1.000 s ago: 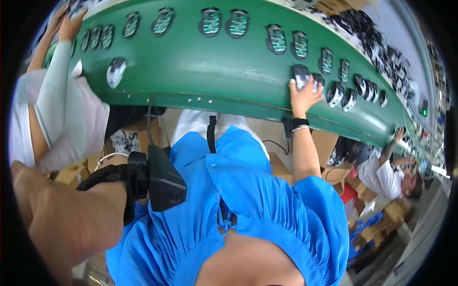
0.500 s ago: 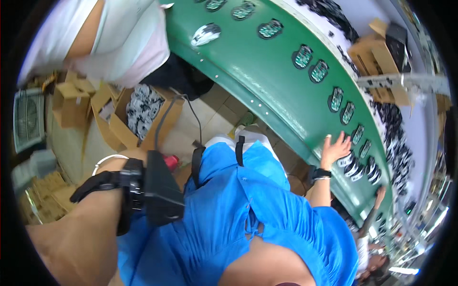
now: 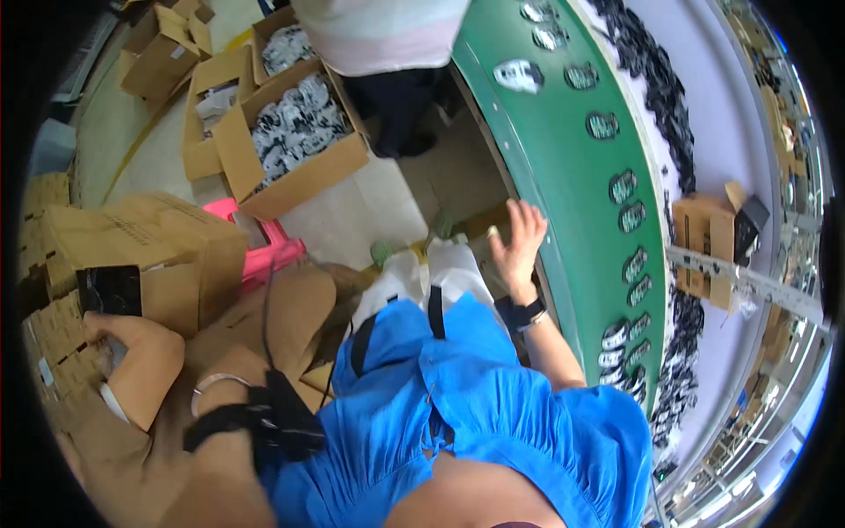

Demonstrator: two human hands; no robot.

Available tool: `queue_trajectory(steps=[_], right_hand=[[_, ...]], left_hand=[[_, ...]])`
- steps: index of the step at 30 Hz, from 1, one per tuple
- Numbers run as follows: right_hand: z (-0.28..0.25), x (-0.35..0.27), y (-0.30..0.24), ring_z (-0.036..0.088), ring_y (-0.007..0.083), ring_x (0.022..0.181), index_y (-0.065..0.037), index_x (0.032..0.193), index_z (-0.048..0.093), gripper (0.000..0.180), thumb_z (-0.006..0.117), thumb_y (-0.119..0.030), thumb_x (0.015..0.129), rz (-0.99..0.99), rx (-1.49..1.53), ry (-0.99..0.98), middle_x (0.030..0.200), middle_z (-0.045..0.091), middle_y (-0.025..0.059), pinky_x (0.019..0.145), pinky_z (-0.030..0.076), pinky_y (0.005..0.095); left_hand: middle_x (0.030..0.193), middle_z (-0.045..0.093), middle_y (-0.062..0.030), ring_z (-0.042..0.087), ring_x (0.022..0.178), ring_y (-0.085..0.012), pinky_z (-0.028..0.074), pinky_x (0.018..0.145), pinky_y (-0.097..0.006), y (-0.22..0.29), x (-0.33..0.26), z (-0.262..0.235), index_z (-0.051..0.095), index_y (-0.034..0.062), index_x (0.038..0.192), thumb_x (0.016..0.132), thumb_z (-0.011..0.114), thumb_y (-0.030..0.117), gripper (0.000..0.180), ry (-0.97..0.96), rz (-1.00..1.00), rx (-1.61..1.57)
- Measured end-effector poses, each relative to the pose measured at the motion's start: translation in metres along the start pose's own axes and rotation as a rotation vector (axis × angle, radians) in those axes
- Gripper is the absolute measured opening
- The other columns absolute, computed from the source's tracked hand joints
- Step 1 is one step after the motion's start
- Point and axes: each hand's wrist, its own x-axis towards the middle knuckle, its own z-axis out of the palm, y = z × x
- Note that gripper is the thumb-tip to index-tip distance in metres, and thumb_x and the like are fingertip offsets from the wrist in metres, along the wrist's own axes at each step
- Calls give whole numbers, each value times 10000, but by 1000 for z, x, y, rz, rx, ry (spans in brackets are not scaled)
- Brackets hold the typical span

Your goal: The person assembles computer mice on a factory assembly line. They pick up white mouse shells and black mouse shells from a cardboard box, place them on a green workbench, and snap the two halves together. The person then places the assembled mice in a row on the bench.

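Observation:
My right hand (image 3: pixel 519 239), with a dark watch on its wrist, is raised beside the near edge of the green belt (image 3: pixel 537 132). Its fingers are apart and hold nothing. Black oval parts with green circuit boards (image 3: pixel 623 186) lie along the belt, and white-and-black shells (image 3: pixel 613 345) cluster at its near end. A lone white shell (image 3: pixel 519 77) lies farther up. My left forearm (image 3: pixel 216 480) is blurred at lower left, bearing a black strapped device (image 3: pixel 282 427). The left hand's fingers cannot be made out.
Open cartons of grey-and-white pieces (image 3: pixel 304 128) stand on the floor, near a pink stool (image 3: pixel 275 246). At left, a bent arm (image 3: pixel 145 352), whose owner is unclear, reaches a large carton (image 3: pixel 176 246). A person (image 3: pixel 383 35) stands ahead. Black parts (image 3: pixel 651 70) line the belt's far side.
My right hand has drawn back from over the belt to its near edge. The view has turned left, bringing more cartons, the pink stool and the bent arm into sight.

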Motion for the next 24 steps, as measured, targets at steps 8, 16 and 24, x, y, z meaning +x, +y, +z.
queue_trajectory(steps=[8, 16, 24], right_hand=[[55, 103, -97, 450, 358, 1174, -52, 1300, 479, 626, 675, -85, 706, -285, 540, -313, 1249, 505, 179, 1028, 345, 444], [253, 195, -158, 621, 242, 994, 14, 1304, 475, 617, 692, -175, 758, 64, 881, -961, 1156, 599, 209, 778, 526, 322], [508, 249, -216, 602, 380, 1040, 16, 1293, 475, 775, 696, -454, 717, -42, 476, -1068, 1128, 588, 298, 881, 473, 414]], left_hand=[[816, 573, -98, 566, 747, -302, 470, 759, -480, -77, -39, -117, 584, 52, 836, 818, 688, 353, 319, 29, -335, 203], [949, 571, -21, 572, 874, -116, 470, 776, -244, -78, -249, -410, 548, 36, 1150, 848, 628, 131, 327, 1779, -262, 914], [1226, 539, -270, 528, 1132, -344, 414, 953, -369, -54, -487, -597, 439, -108, 1268, 702, 731, 411, 822, 2257, -765, 1145]])
